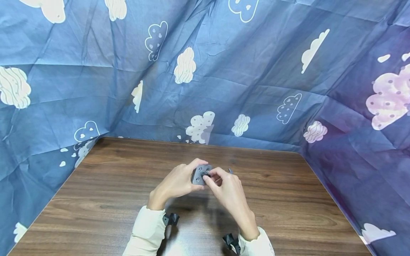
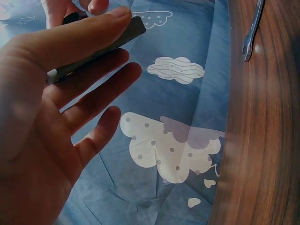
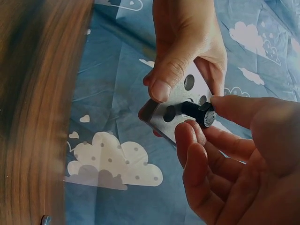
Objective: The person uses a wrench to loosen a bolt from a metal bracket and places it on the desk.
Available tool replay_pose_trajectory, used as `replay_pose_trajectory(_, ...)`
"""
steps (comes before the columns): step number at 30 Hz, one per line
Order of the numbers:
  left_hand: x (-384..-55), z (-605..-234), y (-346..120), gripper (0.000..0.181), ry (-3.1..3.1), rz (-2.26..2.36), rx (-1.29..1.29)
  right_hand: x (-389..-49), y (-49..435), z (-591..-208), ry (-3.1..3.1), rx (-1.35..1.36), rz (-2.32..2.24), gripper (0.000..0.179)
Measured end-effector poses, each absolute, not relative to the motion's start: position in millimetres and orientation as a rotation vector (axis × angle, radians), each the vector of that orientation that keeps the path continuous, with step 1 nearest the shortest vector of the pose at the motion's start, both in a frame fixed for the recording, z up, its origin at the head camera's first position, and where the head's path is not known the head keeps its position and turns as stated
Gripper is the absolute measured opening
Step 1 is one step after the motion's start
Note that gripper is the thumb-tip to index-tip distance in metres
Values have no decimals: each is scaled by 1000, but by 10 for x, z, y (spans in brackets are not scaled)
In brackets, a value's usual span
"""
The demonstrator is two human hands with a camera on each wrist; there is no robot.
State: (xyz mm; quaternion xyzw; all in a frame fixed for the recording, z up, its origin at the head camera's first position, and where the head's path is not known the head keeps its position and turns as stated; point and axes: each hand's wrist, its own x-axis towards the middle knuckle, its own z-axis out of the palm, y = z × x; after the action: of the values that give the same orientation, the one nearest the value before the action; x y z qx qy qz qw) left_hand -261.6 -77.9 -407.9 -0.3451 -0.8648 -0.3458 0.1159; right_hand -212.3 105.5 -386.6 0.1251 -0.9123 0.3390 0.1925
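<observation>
Left hand point(image 1: 177, 182): fingers clamped plate point(image 3: 178, 99)
Right hand point(image 1: 228, 186): fingers pinched bolt point(image 3: 200, 113) (head end)
Risk: tilting could have jammed it

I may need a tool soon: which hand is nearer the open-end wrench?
Right. In the head view, the right hand is just in front of the open-end wrench; the left hand is farther, off to its left.

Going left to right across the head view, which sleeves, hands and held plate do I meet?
Left sleeve → left hand → metal plate with holes → right hand → right sleeve.
</observation>
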Motion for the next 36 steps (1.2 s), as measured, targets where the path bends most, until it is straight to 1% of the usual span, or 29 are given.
replay_pose_trajectory(9, -2609, -4080, -765, 69, -2530, -1022, -1004, -2111, 1056, -3847, -2559, 354, 894, 9)
replay_pose_trajectory(21, -2609, -4083, -768, 68, -2525, -1015, -1003, -2103, 1049, -3850, -2524, 388, 856, 15)
replay_pose_trajectory(33, -2605, -4081, -770, 68, -2533, -1030, -1000, -2109, 1049, -3863, -2510, 407, 836, 16)
replay_pose_trajectory(36, -2605, -4079, -773, 68, -2532, -1029, -1000, -2103, 1050, -3858, -2523, 414, 855, 19)
